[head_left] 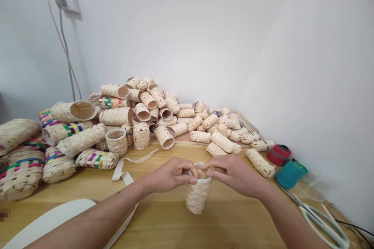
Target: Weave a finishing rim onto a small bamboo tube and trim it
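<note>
A small woven basket (198,198), pale and tube-shaped, stands nearly upright in front of me with its open mouth up. White trim runs round its rim. My left hand (175,175) pinches the rim on the left side, fingertips inside the mouth and thumb outside. On the right side of the same rim, my right hand (229,173) pinches with thumb and fingers. Part of the far rim shows between the two hands. Whether a needle or thread is in the fingers I cannot make out.
Woven baskets (142,136) are heaped along the wall, some with coloured bands. White ribbon (124,177) curls left of my hands, near a white flat piece (55,220). At right lie a red thread spool (279,154), a teal thread spool (290,174) and scissors (321,221).
</note>
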Available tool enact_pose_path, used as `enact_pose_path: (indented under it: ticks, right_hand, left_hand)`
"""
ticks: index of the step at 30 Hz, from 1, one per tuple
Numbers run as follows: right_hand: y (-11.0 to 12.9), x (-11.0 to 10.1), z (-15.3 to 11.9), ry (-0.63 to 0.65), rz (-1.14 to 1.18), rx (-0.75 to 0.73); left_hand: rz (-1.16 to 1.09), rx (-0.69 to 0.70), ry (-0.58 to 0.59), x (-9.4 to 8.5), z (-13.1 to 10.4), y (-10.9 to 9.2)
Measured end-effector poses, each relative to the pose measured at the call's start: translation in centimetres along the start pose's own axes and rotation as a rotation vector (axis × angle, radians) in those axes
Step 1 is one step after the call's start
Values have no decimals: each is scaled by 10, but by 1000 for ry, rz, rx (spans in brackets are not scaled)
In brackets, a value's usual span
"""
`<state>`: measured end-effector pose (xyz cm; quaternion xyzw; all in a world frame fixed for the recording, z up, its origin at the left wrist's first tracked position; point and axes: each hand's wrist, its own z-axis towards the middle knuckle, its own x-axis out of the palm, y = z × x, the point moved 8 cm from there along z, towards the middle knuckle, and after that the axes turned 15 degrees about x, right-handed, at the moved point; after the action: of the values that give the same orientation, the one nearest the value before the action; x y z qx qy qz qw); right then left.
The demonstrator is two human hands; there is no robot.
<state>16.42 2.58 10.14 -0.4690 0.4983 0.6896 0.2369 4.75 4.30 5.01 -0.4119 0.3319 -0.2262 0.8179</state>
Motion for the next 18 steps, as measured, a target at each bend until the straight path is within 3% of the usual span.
enact_pose_path:
  ticks: [3,8,18]
  right_hand:
    - [7,5,6,104,-59,-62]
    - [10,11,13,249,-62,-16]
    - [27,11,18,127,-222,-54]
  left_hand:
    - [24,20,-4,-1,1,-2]
    - [52,92,42,1,2,-8]
    - [35,140,89,5,2,-14]
